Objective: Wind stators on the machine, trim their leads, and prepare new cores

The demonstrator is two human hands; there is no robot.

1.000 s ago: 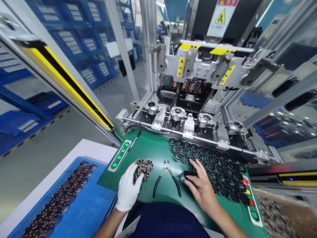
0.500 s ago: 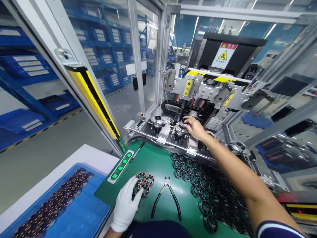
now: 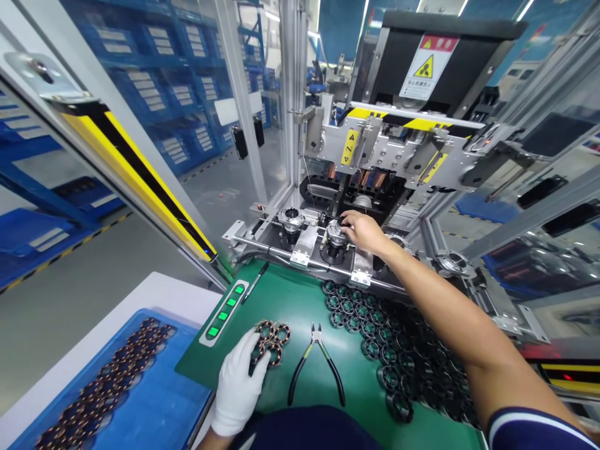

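Observation:
My left hand [image 3: 238, 381], in a white glove, rests on the green mat with thumb and fingers curled round a copper-wound stator [image 3: 257, 355]. More wound stators [image 3: 282, 333] lie against its fingertips. At the machine, my bare right hand [image 3: 364, 231] pinches a black stator core [image 3: 344, 221] at the top of the middle metal fixture [image 3: 336, 234]; the fingers partly cover the core. The left fixture [image 3: 291, 219] carries another black core. Between my hands, a pair of side cutters [image 3: 317, 362] lies on the mat with its handles spread.
Many black stator cores [image 3: 370, 328] cover the mat's right side, under my right forearm. A blue tray [image 3: 164, 375] of wound stators stands at left. Lit green buttons [image 3: 227, 309] and a pen [image 3: 255, 284] are nearby. The winding machine head [image 3: 389, 150] overhangs the fixtures.
The camera view has tilted down and shifted slightly. My right hand stays at the middle fixture, its fingers slightly shifted on the core. My left hand keeps its place by the wound stators.

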